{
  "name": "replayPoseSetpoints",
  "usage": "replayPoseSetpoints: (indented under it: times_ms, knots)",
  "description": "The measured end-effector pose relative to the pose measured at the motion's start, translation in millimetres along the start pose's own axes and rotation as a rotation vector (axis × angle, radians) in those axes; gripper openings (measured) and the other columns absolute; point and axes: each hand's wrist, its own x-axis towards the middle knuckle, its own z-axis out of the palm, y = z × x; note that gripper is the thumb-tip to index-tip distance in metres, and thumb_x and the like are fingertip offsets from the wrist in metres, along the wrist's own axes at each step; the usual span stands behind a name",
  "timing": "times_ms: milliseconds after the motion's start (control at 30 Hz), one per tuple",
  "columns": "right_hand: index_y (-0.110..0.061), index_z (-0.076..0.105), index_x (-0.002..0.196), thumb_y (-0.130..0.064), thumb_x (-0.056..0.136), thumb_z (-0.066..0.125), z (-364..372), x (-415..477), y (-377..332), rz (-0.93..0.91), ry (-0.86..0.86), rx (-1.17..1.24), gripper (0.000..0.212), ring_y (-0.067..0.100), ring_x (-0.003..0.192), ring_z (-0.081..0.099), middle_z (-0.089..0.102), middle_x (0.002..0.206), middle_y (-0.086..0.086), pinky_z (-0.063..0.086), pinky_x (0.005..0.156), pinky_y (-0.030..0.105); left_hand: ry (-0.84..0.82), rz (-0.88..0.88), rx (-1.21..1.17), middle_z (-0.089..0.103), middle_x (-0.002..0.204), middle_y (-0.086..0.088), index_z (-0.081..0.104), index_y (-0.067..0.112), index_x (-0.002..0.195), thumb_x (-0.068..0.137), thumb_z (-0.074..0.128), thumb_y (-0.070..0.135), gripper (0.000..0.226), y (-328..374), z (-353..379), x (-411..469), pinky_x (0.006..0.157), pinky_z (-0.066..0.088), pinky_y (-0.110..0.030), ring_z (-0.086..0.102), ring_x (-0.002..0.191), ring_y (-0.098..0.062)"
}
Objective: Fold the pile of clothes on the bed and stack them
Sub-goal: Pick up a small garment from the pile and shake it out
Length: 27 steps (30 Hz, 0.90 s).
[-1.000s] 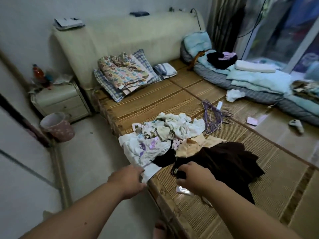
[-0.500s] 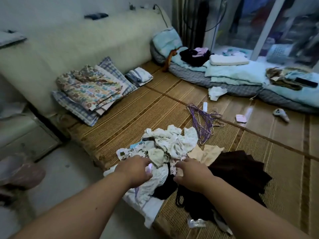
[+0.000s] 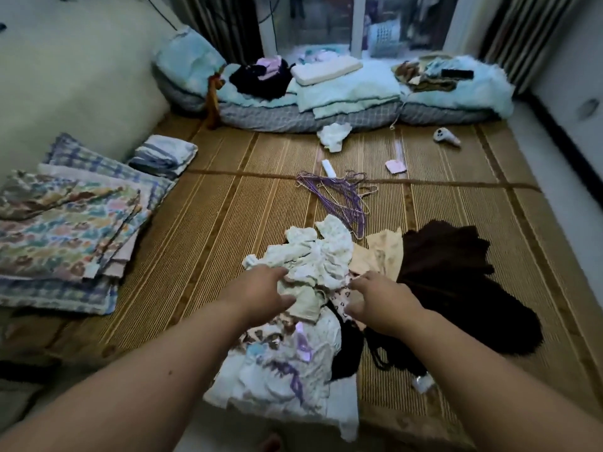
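Observation:
A loose pile of clothes lies at the near edge of the bed's woven mat (image 3: 228,223). On top is a crumpled pale garment (image 3: 319,256). A white garment with purple print (image 3: 287,370) hangs over the bed edge, a beige piece (image 3: 381,252) lies to the right, and a dark brown garment (image 3: 456,282) spreads further right. My left hand (image 3: 261,295) reaches onto the pale garment with its fingers stretched and thumb apart. My right hand (image 3: 375,298) is over a heart-print cloth (image 3: 339,298); its fingers bend toward the cloth, and its grip is unclear.
Purple wire hangers (image 3: 339,197) lie just beyond the pile. Folded patterned blankets (image 3: 65,230) and a folded striped cloth (image 3: 163,154) sit at the left. Rolled bedding (image 3: 326,102) lines the far side, with a white cloth (image 3: 332,135), a handheld controller (image 3: 445,137) and a pink item (image 3: 395,166) in front of it.
The view has swung right and closer over the bed. Both hands have moved forward from the bed edge onto the top of the pile.

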Motion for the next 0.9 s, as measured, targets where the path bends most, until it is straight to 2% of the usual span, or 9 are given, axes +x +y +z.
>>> replayPoseSetpoints:
  times_ms: [133, 267, 400, 633, 900]
  knots:
    - [-0.033, 0.050, 0.132, -0.057, 0.085, 0.053, 20.4, 3.0, -18.2, 0.053, 0.021, 0.066, 0.053, 0.021, 0.119, 0.050, 0.050, 0.132, -0.002, 0.042, 0.083, 0.038, -0.027, 0.029, -0.019, 0.047, 0.141, -0.001, 0.043, 0.033, 0.141, 0.085, 0.060, 0.051, 0.061, -18.2, 2.1, 5.2, 0.094, 0.049, -0.039, 0.056, 0.116, -0.022]
    - [-0.035, 0.045, 0.135, -0.057, 0.084, 0.054, 35.3, 4.2, -20.8, 0.105, 0.018, 0.132, 0.056, 0.023, 0.122, 0.050, 0.044, 0.138, -0.001, 0.041, 0.088, 0.039, -0.073, 0.058, -0.003, 0.040, 0.147, -0.001, 0.036, 0.032, 0.145, 0.085, 0.060, 0.053, 0.068, -24.7, 13.2, 19.7, 0.104, 0.040, -0.037, 0.045, 0.130, -0.021]
    - [-0.033, 0.047, 0.133, -0.055, 0.085, 0.053, 41.1, 4.6, -13.3, 0.138, 0.021, 0.161, 0.054, 0.024, 0.118, 0.052, 0.042, 0.138, -0.003, 0.040, 0.089, 0.041, -0.094, 0.085, 0.004, 0.038, 0.148, 0.000, 0.035, 0.033, 0.145, 0.084, 0.058, 0.056, 0.069, -19.2, 20.7, 37.9, 0.104, 0.039, -0.035, 0.043, 0.131, -0.020]
    - [-0.035, 0.044, 0.138, -0.054, 0.086, 0.052, 50.6, 23.4, 8.9, 0.199, 0.021, 0.240, 0.056, 0.017, 0.123, 0.048, 0.046, 0.139, -0.009, 0.039, 0.100, 0.039, -0.126, 0.141, -0.064, 0.035, 0.149, 0.006, 0.032, 0.036, 0.146, 0.083, 0.056, 0.060, 0.071, -8.7, 32.9, 72.4, 0.101, 0.037, -0.030, 0.042, 0.130, -0.013]
    - [-0.040, 0.022, 0.149, -0.056, 0.080, 0.063, 82.7, 101.4, 19.9, 0.138, 0.015, 0.366, 0.082, 0.010, 0.133, 0.038, 0.034, 0.148, -0.009, 0.037, 0.102, 0.025, -0.142, 0.140, -0.080, 0.029, 0.153, 0.008, 0.030, 0.035, 0.147, 0.085, 0.056, 0.056, 0.071, -48.4, 64.5, 136.3, 0.105, 0.031, -0.025, 0.035, 0.135, -0.011]
